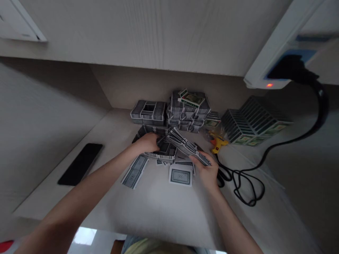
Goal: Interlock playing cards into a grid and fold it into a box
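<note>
My right hand grips a long fanned stack of patterned playing cards that slants up to the left. My left hand rests, fingers curled, on a pile of cards in the middle of the white table; what its fingers hold is hidden. Two small decks lie face down below the hands, one near my right hand and one under my left wrist.
Stacks of card packs stand against the back wall, with rows of boxed decks at the right. A yellow glue gun and its black cable lie right of my hand. A black phone lies at left. A power strip hangs above right.
</note>
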The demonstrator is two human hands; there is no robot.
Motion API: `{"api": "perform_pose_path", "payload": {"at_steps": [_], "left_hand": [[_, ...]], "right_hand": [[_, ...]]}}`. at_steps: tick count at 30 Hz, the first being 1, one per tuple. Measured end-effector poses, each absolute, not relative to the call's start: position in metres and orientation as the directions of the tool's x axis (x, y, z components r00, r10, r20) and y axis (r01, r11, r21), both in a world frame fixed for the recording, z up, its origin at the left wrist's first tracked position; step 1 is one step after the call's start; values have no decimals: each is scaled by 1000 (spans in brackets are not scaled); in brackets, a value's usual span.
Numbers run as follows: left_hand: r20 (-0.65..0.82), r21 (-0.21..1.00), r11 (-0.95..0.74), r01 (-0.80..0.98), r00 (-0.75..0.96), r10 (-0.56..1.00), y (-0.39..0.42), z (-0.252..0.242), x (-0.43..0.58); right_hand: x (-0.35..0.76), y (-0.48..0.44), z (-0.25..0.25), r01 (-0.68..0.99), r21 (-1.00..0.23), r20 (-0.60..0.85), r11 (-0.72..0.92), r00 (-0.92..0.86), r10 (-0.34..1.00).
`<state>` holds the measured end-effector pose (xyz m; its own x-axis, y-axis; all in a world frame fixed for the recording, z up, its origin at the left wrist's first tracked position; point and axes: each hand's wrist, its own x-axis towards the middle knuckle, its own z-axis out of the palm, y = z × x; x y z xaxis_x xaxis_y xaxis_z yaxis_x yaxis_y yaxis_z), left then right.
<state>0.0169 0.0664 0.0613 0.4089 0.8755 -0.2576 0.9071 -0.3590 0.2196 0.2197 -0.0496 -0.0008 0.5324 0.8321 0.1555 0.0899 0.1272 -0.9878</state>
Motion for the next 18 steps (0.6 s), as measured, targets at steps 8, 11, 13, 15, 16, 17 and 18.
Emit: {"api": "perform_pose_path", "payload": {"at_steps": [8, 11, 13, 15, 16, 17, 18], "left_hand": [[-227, 887, 55, 458, 329, 917, 54, 91, -21], [-303, 949, 250, 192, 337, 892, 48, 90, -28], [-304, 950, 309, 50, 384, 872, 45, 87, -31], [-288, 940, 336, -55, 395, 872, 43, 86, -34], [-282, 934, 343, -97, 386, 878, 41, 86, -35], [-275, 928, 347, -135, 379, 884, 39, 88, -36], [-267, 922, 349, -168, 378, 887, 37, 90, -37]], "right_hand": [[222, -47, -6, -7, -996, 68, 87, 562, 824], [225, -45, -10, -62, -994, 39, 91, 578, 815], [227, -44, -13, -93, -990, 27, 101, 593, 804], [228, -43, -14, -125, -986, 10, 107, 603, 797], [229, -43, -15, -143, -984, 0, 109, 606, 796], [229, -43, -15, -160, -981, -10, 109, 604, 797], [229, -43, -15, -173, -979, -20, 106, 602, 798]]}}
